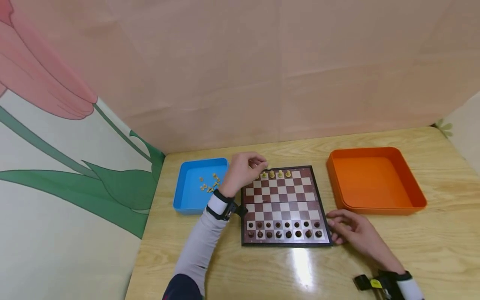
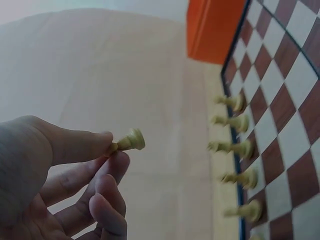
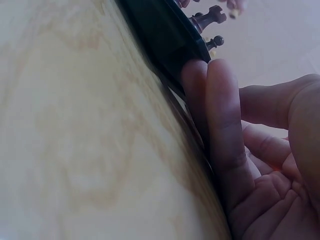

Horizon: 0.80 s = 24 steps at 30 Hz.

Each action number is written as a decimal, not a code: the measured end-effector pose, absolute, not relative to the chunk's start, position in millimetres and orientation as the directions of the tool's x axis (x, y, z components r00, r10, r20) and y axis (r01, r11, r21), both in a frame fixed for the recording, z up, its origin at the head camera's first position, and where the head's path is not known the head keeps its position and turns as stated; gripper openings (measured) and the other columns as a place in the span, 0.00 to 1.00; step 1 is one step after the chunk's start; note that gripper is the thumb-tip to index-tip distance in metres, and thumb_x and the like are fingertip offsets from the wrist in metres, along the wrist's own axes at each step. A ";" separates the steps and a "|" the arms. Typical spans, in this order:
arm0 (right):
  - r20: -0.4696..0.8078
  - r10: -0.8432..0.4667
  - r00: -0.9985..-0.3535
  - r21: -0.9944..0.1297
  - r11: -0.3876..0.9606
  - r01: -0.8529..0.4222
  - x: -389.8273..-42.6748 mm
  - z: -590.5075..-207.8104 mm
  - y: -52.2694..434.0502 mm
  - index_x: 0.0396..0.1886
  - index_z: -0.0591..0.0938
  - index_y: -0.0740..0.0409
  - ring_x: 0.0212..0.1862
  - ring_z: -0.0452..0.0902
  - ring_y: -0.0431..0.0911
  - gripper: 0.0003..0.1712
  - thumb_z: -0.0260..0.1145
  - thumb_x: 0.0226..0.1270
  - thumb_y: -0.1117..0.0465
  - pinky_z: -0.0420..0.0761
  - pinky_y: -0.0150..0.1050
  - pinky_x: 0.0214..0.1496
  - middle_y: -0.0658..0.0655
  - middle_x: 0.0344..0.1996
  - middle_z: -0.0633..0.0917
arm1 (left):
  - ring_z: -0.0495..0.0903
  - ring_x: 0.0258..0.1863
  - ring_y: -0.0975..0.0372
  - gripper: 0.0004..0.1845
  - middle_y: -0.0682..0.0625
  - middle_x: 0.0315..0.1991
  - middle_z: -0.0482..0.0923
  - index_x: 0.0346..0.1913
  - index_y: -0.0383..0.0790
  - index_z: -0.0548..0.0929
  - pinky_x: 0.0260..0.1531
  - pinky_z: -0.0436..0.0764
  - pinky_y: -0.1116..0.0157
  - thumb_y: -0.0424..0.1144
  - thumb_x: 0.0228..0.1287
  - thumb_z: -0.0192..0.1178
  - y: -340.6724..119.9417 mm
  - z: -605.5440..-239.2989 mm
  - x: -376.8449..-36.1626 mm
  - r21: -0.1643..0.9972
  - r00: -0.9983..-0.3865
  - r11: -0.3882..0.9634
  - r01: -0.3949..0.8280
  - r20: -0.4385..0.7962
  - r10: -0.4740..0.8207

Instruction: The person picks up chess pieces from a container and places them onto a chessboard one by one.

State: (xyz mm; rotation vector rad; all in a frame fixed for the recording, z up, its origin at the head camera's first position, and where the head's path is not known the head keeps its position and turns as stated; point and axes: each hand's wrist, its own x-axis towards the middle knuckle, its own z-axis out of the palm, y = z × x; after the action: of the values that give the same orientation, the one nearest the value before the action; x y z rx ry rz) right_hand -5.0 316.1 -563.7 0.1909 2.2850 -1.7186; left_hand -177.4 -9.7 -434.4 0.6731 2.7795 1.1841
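I see the worktop (image 1: 431,246) bare in the lower right of the frame. The orange tray (image 1: 376,179) is empty. On the chessboard (image 1: 285,206) dark pieces (image 1: 283,230) fill two rows; few pale ones (image 1: 276,173) remain, some already lying in the blue tray (image 1: 200,185). My left hand (image 1: 243,171) pinches a pale pawn (image 2: 129,141) over the board's far left corner; my right hand (image 1: 352,229), fingers straight, steadies the board's near right edge.

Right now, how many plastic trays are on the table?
2: a blue tray left of the chessboard, an orange tray to its right.
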 end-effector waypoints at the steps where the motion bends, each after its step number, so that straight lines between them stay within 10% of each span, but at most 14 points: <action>1: -0.295 -0.062 -0.953 -0.921 0.282 0.267 -5.2 -563.8 316.0 0.69 0.75 0.70 0.33 0.88 0.50 0.24 0.65 0.82 0.62 0.90 0.44 0.36 0.65 0.45 0.87 | 0.85 0.37 0.63 0.10 0.52 0.40 0.90 0.50 0.46 0.92 0.34 0.82 0.68 0.46 0.77 0.67 -6.2 -436.6 -178.5 0.697 -0.905 0.615 0.368 0.117 0.410; 24: -0.317 -0.055 -0.947 -0.916 0.276 0.291 -4.0 -564.1 310.4 0.69 0.75 0.69 0.33 0.88 0.51 0.23 0.65 0.82 0.63 0.90 0.44 0.36 0.65 0.45 0.86 | 0.82 0.32 0.66 0.10 0.54 0.41 0.86 0.51 0.44 0.91 0.25 0.78 0.70 0.41 0.80 0.62 46.3 -452.0 -196.1 0.689 -0.848 0.597 0.411 0.049 0.527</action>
State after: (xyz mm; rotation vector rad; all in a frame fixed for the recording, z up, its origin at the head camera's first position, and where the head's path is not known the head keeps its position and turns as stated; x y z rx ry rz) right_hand -4.0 310.4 -564.1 0.2167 2.2636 -1.7198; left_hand -196.1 46.3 -452.0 0.7880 2.6617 1.0870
